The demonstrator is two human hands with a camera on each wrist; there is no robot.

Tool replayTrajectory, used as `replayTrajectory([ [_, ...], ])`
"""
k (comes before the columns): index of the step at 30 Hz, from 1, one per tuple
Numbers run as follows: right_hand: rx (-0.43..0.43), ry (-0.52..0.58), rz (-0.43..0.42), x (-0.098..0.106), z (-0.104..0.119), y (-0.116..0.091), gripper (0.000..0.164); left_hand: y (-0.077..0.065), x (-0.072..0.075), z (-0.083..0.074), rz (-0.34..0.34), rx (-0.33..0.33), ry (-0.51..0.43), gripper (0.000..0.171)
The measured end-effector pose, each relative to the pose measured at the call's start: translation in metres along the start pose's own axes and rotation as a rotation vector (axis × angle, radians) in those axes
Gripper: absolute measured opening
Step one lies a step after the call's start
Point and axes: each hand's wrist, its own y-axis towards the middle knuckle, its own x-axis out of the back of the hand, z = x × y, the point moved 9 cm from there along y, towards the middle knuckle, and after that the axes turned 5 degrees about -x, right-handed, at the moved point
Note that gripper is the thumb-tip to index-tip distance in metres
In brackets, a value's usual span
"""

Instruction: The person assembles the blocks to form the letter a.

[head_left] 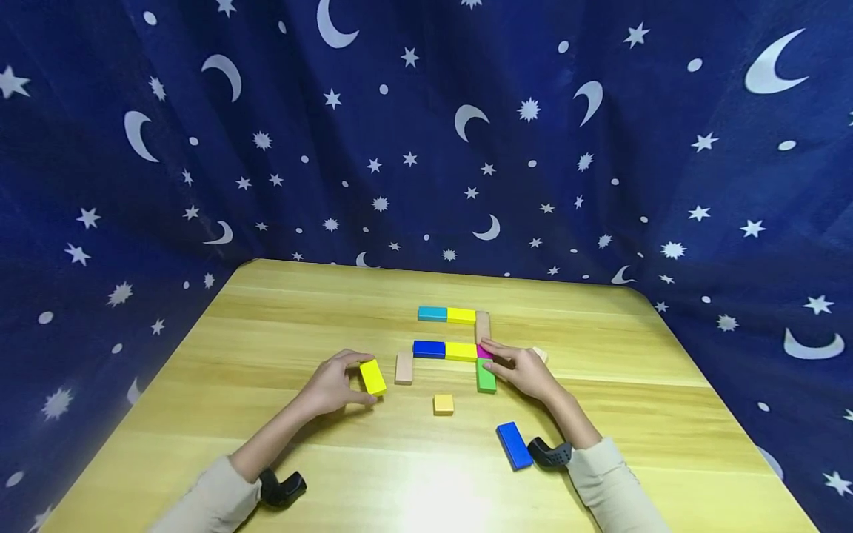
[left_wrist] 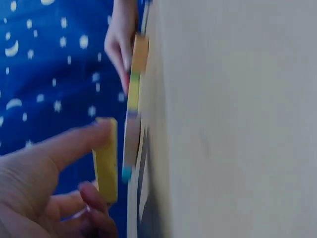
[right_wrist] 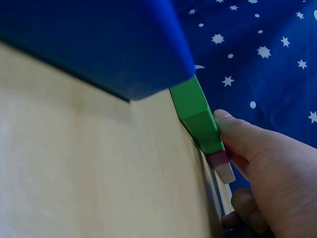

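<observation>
My left hand (head_left: pixel 333 381) pinches a yellow block (head_left: pixel 373 377) between thumb and fingers, tilted over the table; the left wrist view shows this yellow block (left_wrist: pixel 105 161) from its side. My right hand (head_left: pixel 523 370) is at the right end of a block row, finger and thumb at a small magenta block (head_left: pixel 484 352), which they partly cover. Its thumb lies by the green block (head_left: pixel 486 377) that extends toward me. Leftward in the row come a yellow block (head_left: pixel 461 352) and a dark blue block (head_left: pixel 429 349). A tan block (head_left: pixel 403 369) stands nearest the left hand.
Farther back run a light blue block (head_left: pixel 432 314) and another yellow block (head_left: pixel 461 316), meeting a tan block (head_left: pixel 483 324). A small orange-yellow block (head_left: pixel 443 405) lies in front. One blue block (head_left: pixel 514 446) sits beside the right wrist. A starry curtain (head_left: pixel 426 148) borders the wooden table (head_left: pixel 320 296).
</observation>
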Motion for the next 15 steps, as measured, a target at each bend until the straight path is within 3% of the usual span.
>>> replayTrajectory([
  [7,0.006,-0.009,0.016,-0.004,-0.004,0.001,0.044,-0.013,-0.031,-0.021,0.035,-0.107,0.011,0.07],
  [15,0.004,-0.009,0.011,-0.001,-0.002,0.001,0.045,-0.019,-0.045,-0.023,0.049,-0.185,0.048,0.072],
])
